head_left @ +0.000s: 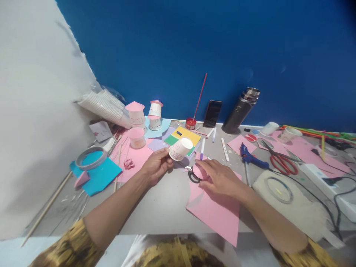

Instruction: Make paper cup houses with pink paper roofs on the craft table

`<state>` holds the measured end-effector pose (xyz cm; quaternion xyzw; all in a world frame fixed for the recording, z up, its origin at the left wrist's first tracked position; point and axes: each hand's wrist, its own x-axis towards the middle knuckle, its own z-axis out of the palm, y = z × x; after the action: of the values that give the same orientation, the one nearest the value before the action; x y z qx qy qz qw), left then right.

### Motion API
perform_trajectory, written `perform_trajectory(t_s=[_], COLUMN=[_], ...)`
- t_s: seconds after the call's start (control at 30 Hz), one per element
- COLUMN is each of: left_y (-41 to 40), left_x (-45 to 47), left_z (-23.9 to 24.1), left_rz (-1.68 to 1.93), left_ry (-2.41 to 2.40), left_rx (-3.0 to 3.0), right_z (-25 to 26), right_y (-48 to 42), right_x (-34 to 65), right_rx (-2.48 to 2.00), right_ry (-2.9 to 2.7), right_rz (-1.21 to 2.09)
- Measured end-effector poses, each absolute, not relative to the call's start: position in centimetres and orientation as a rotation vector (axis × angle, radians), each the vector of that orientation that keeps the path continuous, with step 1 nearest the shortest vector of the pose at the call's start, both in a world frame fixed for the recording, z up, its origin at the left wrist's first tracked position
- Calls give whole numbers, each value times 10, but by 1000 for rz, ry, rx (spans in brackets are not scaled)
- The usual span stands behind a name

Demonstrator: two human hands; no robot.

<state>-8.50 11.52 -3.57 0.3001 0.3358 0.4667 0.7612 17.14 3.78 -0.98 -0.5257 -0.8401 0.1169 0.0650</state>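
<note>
My left hand [159,165] pinches a white paper cup [180,149] with small printed marks, tilted above the table. My right hand [218,176] has its thumb and fingers around a rounded pink paper piece [199,171]; part of it is hidden under the fingers. Just left of those fingers lies a pair of scissors [194,178] with black handles, partly covered. Beneath the right hand spreads a pink paper sheet [217,217] with a cut-out edge. Behind the cup are yellow and green papers [189,135] and a white marker [202,146].
Cups with pink cone tops [135,113] stand at the back left, near stacked paper cups [101,107]. Tape [91,163] rests on blue paper. A dark flask [240,111], phone [213,114], blue glue gun [254,157], red-handled scissors [283,163] and power strip [330,191] lie rightward.
</note>
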Motion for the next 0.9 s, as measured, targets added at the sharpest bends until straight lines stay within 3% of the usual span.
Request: perform_trajectory(t_s=[0.3, 0.67, 0.9], left_y=[114, 106, 105], left_x=[-84, -77, -77], left_z=[-32, -34, -35], left_rz=[1011, 872, 856], left_ry=[742, 649, 664], left_rx=[626, 627, 590], right_z=[-26, -2, -10], right_y=[31, 94, 101], right_x=[179, 179, 156], right_rx=[-1569, -1510, -1291], right_ry=[-2527, -1768, -1838], right_rz=[216, 157, 216])
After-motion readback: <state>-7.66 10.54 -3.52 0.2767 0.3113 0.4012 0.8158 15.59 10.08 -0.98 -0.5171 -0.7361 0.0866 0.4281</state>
